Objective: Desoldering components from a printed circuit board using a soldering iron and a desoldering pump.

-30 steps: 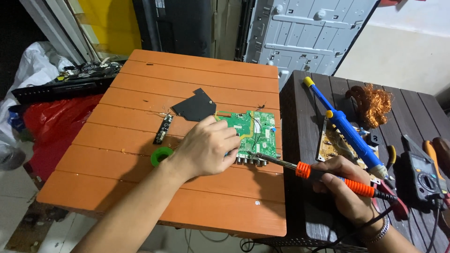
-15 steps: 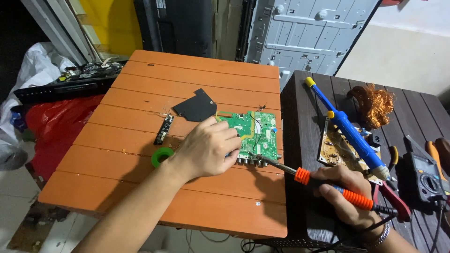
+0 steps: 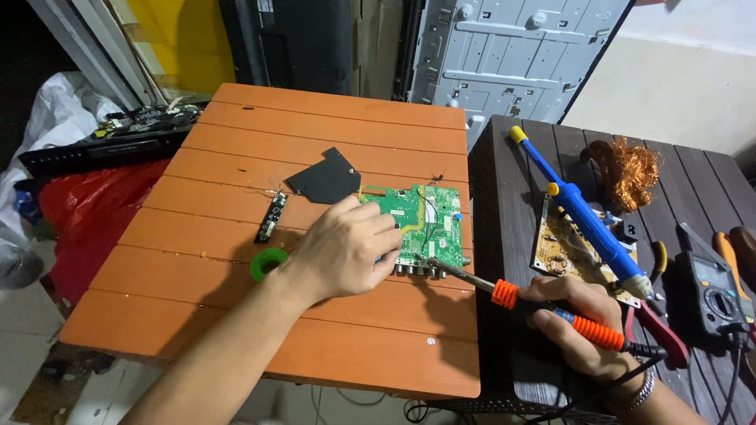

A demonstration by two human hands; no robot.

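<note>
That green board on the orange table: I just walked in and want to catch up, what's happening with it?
A person's left hand rests on the green circuit board, steadying it on the orange table. Their right hand holds an orange-gripped soldering iron, its tip at the board's near edge. A blue desoldering pump lies unused on the dark table.

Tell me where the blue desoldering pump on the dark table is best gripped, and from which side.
Grip the blue desoldering pump around the middle of its barrel, coming from above. It lies flat and diagonal across the yellow circuit board, its yellow plunger end pointing away; the nozzle end sits close to the right hand, so mid-barrel is probably the freest spot.
</note>
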